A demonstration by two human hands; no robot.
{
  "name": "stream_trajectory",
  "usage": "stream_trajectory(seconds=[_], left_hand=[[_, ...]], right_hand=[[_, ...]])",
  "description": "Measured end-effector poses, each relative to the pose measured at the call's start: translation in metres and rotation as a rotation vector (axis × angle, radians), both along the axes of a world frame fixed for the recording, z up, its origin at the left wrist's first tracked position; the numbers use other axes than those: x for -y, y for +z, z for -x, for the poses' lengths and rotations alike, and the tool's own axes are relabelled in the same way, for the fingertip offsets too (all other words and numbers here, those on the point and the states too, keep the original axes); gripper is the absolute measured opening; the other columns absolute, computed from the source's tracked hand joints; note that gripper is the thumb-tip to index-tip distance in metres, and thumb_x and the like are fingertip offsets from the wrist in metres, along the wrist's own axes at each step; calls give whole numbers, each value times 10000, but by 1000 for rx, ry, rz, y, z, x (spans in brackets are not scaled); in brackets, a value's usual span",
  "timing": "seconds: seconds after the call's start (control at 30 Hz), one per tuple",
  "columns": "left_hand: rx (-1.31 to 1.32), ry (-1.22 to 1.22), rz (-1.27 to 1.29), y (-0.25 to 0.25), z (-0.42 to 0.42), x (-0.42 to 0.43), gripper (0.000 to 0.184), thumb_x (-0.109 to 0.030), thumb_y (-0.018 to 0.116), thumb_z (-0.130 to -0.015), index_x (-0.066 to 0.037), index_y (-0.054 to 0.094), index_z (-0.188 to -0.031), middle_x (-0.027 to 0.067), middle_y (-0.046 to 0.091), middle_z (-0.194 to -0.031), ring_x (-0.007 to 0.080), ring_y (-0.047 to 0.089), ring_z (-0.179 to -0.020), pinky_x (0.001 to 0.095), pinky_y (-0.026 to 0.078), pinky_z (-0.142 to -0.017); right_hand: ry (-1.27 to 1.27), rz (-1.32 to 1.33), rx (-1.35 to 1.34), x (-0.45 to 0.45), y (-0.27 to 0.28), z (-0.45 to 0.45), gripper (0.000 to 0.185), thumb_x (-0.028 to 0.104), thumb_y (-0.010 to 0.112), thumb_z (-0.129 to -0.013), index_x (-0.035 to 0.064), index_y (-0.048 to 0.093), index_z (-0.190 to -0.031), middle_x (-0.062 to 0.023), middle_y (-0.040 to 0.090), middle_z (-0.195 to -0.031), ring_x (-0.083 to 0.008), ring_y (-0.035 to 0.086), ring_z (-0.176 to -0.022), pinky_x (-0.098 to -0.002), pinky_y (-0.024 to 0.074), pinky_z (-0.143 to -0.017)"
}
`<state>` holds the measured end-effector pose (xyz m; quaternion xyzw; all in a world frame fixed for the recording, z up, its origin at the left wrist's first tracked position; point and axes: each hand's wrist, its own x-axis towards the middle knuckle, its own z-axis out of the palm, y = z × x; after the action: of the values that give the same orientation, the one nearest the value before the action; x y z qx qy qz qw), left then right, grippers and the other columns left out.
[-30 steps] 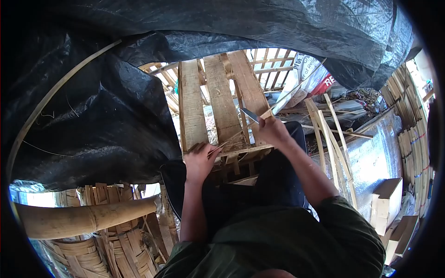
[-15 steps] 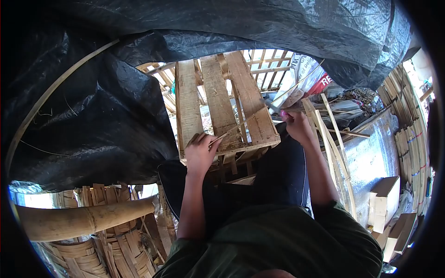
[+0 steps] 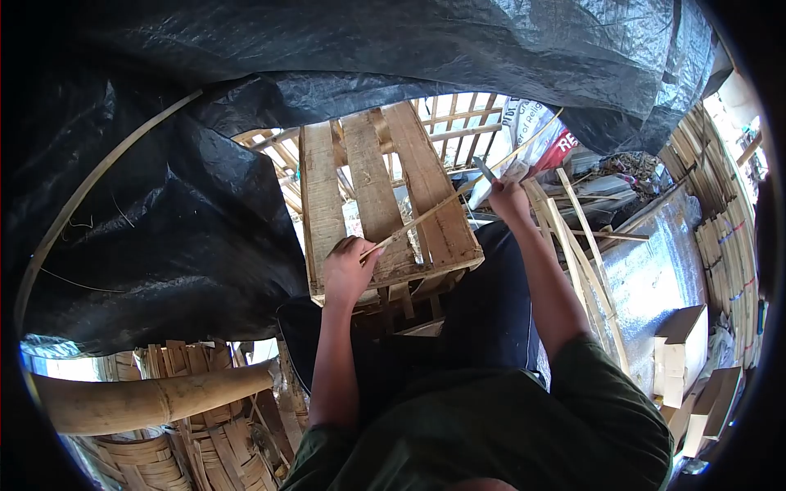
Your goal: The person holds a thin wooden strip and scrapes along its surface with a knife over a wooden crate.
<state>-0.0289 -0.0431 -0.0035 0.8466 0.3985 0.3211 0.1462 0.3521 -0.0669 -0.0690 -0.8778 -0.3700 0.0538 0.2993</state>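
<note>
here, a long bamboo strip held across a slatted crate, with a knife at its far side

so the left hand (image 3: pixel 348 262) is closed around the near end of the bamboo strip (image 3: pixel 434 211), right at the near edge of the crate (image 3: pixel 372 180); the strip slants up from that fist, over the crate's three wide boards and out past its right side, with its far end up by the printed sack (image 3: pixel 536 131); the right hand (image 3: pixel 509 200) is narrow too, fingers wrapped around the handle of a knife (image 3: pixel 485 169), just off the crate's right side; the blade points up and to the left, close to the strip, though i cannot tell whether the two touch.

the person's legs (image 3: pixel 491 303), in dark trousers, are at the near end of the crate; to the right of the crate, near the right forearm, several pale strips (image 3: pixel 583 237) lean together, and beyond them, further from the crate, are a silvery sheet (image 3: pixel 655 262) and an open cardboard box (image 3: pixel 681 352); the black tarp (image 3: pixel 213 204) hangs left of the crate and over its far end, with a curved cane (image 3: pixel 98 172) against it; past the crate's far end there is a bamboo lattice (image 3: pixel 458 123); well to the crate's lower left, a thick bamboo pole (image 3: pixel 155 401) lies above some woven basketwork (image 3: pixel 139 458)
</note>
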Motion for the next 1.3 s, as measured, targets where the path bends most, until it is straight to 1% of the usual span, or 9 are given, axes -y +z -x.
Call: stream_trajectory(seconds=[0.27, 0.6, 0.67, 0.73, 0.8, 0.93, 1.13, 1.17, 1.3], left_hand=[[-41, -29, -5, -1, -4, 1, 212, -204, 762, -847, -50, 618, -827, 95, 665, -826, 306, 662, -804, 420, 521, -694], [-47, 13, 7, 0, -2, 1, 218, -196, 765, -845, -48, 607, -823, 89, 675, -817, 308, 665, -794, 420, 517, -687], [-43, 3, 4, -2, -4, 1, 216, -194, 766, -844, -48, 608, -824, 88, 678, -816, 306, 667, -793, 421, 517, -686], [-39, -9, -3, 0, -5, 3, 217, -200, 767, -846, -48, 614, -828, 87, 684, -818, 302, 674, -789, 420, 517, -687], [-41, 0, 24, 1, -5, 1, 219, -208, 766, -850, -48, 617, -832, 89, 686, -819, 299, 676, -789, 417, 518, -687], [-58, 22, 80, 1, -4, 1, 230, -226, 761, -861, -44, 621, -838, 91, 689, -821, 294, 681, -782, 409, 517, -683], [-53, 29, 85, 2, -8, 2, 219, -234, 759, -867, -53, 636, -850, 89, 688, -817, 290, 681, -766, 410, 515, -684], [-51, 32, 87, 2, -6, 3, 218, -234, 762, -865, -55, 637, -851, 87, 688, -814, 288, 681, -767, 409, 514, -685], [-75, 46, 76, 0, -4, 2, 219, -230, 766, -860, -57, 633, -843, 83, 688, -807, 287, 681, -766, 404, 515, -674]], right_hand=[[147, 57, -460, 10, 42, 16, 506, 455, 513, -998, -39, 618, -970, -75, 532, -569, -187, 488, -372, -357, 406, -336], [237, 179, -440, 1, 41, 24, 461, 348, 501, -1010, -86, 651, -967, -304, 681, -800, -435, 697, -747, -499, 561, -602], [575, 233, 473, -17, -13, -31, 580, 466, 501, -990, -82, 671, -908, -346, 682, -884, -471, 692, -820, -502, 559, -601], [87, 173, -146, -21, 9, -36, 479, 371, 452, -1027, -43, 674, -936, -235, 698, -777, -391, 713, -803, -494, 569, -644], [540, 317, 367, -29, -29, -25, 492, 379, 464, -1018, -32, 689, -869, -256, 703, -805, -422, 709, -841, -512, 561, -724], [444, 73, -73, -11, 11, 35, 572, 462, 496, -984, -69, 689, -901, -308, 679, -783, -486, 691, -838, -535, 557, -752], [682, -100, 460, -17, -62, 6, 290, 245, 595, -962, -25, 631, -1062, -76, 602, -588, -203, 624, -507, -361, 484, -406], [823, 251, 626, -2, -3, 59, 516, 374, 497, -993, -85, 665, -824, -295, 644, -699, -486, 671, -706, -534, 542, -617], [741, 98, 141, 12, 8, 63, 468, 312, 477, -1014, -52, 648, -775, -291, 641, -693, -449, 667, -632, -490, 541, -514]])
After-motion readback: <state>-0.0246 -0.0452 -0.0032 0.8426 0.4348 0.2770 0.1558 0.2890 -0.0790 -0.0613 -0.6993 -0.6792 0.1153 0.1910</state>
